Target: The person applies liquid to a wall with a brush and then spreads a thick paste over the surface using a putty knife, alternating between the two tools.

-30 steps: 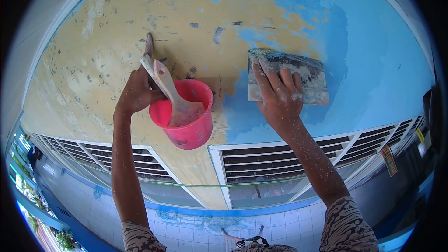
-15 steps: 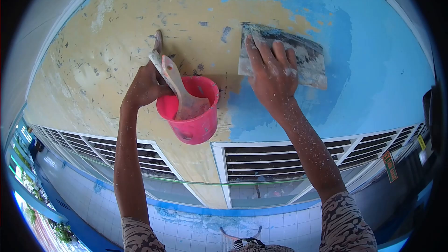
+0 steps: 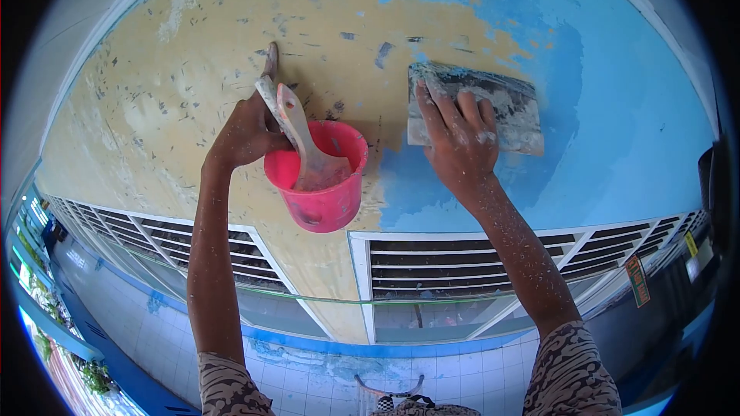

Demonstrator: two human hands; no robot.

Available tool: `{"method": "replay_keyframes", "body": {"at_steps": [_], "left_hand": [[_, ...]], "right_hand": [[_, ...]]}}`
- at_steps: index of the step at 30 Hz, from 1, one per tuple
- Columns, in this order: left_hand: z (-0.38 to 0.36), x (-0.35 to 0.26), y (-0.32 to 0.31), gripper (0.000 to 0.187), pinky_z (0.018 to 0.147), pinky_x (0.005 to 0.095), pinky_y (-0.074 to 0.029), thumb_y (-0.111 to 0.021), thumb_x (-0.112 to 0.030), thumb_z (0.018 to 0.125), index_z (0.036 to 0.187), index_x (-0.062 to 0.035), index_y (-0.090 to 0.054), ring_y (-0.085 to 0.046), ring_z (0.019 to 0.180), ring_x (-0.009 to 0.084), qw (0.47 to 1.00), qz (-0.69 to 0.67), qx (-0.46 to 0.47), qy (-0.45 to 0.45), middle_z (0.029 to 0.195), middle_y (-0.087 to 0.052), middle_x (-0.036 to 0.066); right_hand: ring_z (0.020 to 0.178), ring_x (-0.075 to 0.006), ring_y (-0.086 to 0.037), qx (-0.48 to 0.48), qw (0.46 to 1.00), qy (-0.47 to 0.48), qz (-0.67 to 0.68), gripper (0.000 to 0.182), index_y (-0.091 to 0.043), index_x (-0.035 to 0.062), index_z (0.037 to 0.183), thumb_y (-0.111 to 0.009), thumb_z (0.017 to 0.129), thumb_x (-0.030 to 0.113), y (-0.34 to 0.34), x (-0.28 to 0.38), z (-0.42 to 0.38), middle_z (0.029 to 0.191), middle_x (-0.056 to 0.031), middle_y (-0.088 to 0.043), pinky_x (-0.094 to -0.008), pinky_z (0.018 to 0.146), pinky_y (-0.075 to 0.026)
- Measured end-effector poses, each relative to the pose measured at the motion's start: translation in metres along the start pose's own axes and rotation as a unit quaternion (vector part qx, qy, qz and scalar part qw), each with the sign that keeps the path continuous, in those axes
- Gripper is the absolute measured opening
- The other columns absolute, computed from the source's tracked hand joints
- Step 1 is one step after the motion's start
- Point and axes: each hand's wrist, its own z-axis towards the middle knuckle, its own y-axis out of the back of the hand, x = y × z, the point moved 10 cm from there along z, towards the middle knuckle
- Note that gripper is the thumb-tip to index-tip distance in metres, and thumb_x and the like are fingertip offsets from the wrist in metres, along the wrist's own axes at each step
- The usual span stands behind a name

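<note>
My left hand (image 3: 245, 132) is closed on the rim of a pink bucket (image 3: 324, 208). One finger stretches up the wall above it. A paintbrush (image 3: 302, 135) leans in the bucket, bristles down, its pale handle by my thumb. Behind that handle is a second light-coloured handle (image 3: 267, 92) beside my fingers; the rest of it is hidden. My right hand (image 3: 462, 142) presses a wide flat scraper-like plate (image 3: 515, 112), smeared with pale filler, against the wall (image 3: 193, 108). Its fingers spread across the plate's face, and the thumb is mostly hidden.
Yellowish wall with dark marks lies to the left, blue paint (image 3: 617, 108) to the right. White louvred windows (image 3: 439, 268) run below, crossed by a green string (image 3: 324, 300). A tiled surface (image 3: 462, 374) is lower down. A small sign (image 3: 637, 281) hangs at the right.
My right hand and the plate have slid down the wall a little, uncovering dark streaks above the plate's top edge. My left hand and the bucket stay nearly where they were.
</note>
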Motion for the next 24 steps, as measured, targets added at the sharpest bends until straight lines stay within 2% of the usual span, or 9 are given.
{"method": "replay_keyframes", "body": {"at_steps": [1, 3, 5, 8, 10, 12, 17, 21, 24], "left_hand": [[0.001, 0.002, -0.002, 0.077, 0.085, 0.0388, -0.056, -0.091, -0.010, 0.060, 0.127, -0.0012, -0.054, -0.071, 0.089, 0.0285, 1.000, 0.001, 0.007, -0.001, 0.103, -0.072, 0.015], [0.002, -0.001, -0.004, 0.076, 0.085, 0.0389, -0.056, -0.091, -0.010, 0.060, 0.126, -0.0012, -0.054, -0.071, 0.089, 0.0287, 1.000, 0.005, 0.017, -0.005, 0.103, -0.072, 0.015], [-0.002, -0.006, 0.003, 0.072, 0.084, 0.0383, -0.056, -0.090, -0.011, 0.059, 0.122, -0.0010, -0.057, -0.071, 0.088, 0.0271, 0.999, -0.011, -0.025, -0.017, 0.101, -0.072, 0.015], [0.001, 0.000, 0.001, 0.070, 0.084, 0.0381, -0.056, -0.090, -0.011, 0.059, 0.120, -0.0009, -0.058, -0.071, 0.089, 0.0268, 1.000, -0.020, -0.008, 0.003, 0.100, -0.073, 0.015], [0.002, -0.001, 0.002, 0.071, 0.085, 0.0382, -0.056, -0.091, -0.011, 0.059, 0.121, -0.0008, -0.058, -0.071, 0.089, 0.0270, 1.000, -0.015, -0.004, -0.002, 0.101, -0.073, 0.015], [0.000, 0.003, 0.002, 0.071, 0.085, 0.0383, -0.056, -0.091, -0.011, 0.059, 0.121, -0.0008, -0.057, -0.071, 0.090, 0.0271, 1.000, -0.013, -0.004, -0.001, 0.101, -0.073, 0.015], [-0.001, -0.004, 0.003, 0.079, 0.084, 0.0381, -0.056, -0.091, -0.009, 0.059, 0.129, -0.0014, -0.055, -0.071, 0.088, 0.0262, 1.000, -0.003, -0.011, 0.002, 0.102, -0.072, 0.013], [-0.001, -0.001, 0.003, 0.084, 0.085, 0.0378, -0.056, -0.090, -0.008, 0.060, 0.134, -0.0015, -0.052, -0.070, 0.088, 0.0267, 1.000, -0.025, -0.010, -0.011, 0.103, -0.072, 0.014], [0.000, 0.002, -0.004, 0.073, 0.083, 0.0380, -0.055, -0.091, -0.008, 0.059, 0.123, -0.0012, -0.055, -0.070, 0.090, 0.0260, 1.000, -0.019, 0.009, -0.004, 0.102, -0.071, 0.012]], "right_hand": [[0.093, -0.0233, -0.054, -0.004, 1.000, 0.004, 0.001, 0.061, -0.069, 0.0048, 0.124, -0.077, 0.064, 0.003, -0.001, 0.001, 0.005, 0.107, -0.0022, -0.065, -0.0399, 0.078, -0.044], [0.090, -0.0204, -0.054, -0.036, 0.999, 0.009, -0.003, 0.038, -0.072, 0.0016, 0.113, -0.069, 0.075, 0.007, 0.005, 0.003, 0.018, 0.102, -0.0048, -0.066, -0.0372, 0.072, -0.042], [0.088, -0.0203, -0.054, -0.044, 0.999, 0.001, 0.002, 0.037, -0.073, 0.0018, 0.112, -0.069, 0.075, 0.007, 0.005, 0.003, 0.036, 0.101, -0.0048, -0.066, -0.0375, 0.071, -0.042], [0.085, -0.0201, -0.054, -0.070, 0.997, 0.012, 0.006, 0.036, -0.073, 0.0021, 0.112, -0.069, 0.076, 0.006, 0.008, 0.003, 0.016, 0.101, -0.0050, -0.066, -0.0376, 0.069, -0.042], [0.089, -0.0202, -0.053, -0.004, 0.999, 0.031, -0.011, 0.037, -0.072, 0.0022, 0.114, -0.068, 0.077, 0.006, 0.003, 0.010, -0.018, 0.107, -0.0053, -0.065, -0.0374, 0.072, -0.043], [0.090, -0.0201, -0.053, -0.006, 0.999, 0.035, -0.010, 0.037, -0.072, 0.0022, 0.114, -0.068, 0.077, 0.006, 0.004, 0.011, -0.020, 0.108, -0.0056, -0.065, -0.0376, 0.072, -0.043], [0.085, -0.0240, -0.053, -0.060, 0.998, 0.009, 0.036, 0.049, -0.071, 0.0026, 0.119, -0.071, 0.070, 0.000, 0.005, 0.010, 0.020, 0.101, -0.0039, -0.066, -0.0404, 0.073, -0.042], [0.088, -0.0234, -0.054, -0.034, 0.999, 0.034, 0.018, 0.051, -0.069, 0.0029, 0.122, -0.071, 0.071, 0.001, 0.007, 0.011, -0.005, 0.104, -0.0039, -0.066, -0.0405, 0.074, -0.044], [0.092, -0.0208, -0.054, -0.017, 1.000, 0.022, -0.013, 0.036, -0.073, 0.0014, 0.111, -0.068, 0.076, 0.007, 0.001, 0.010, 0.008, 0.109, -0.0053, -0.065, -0.0377, 0.076, -0.044]]}}
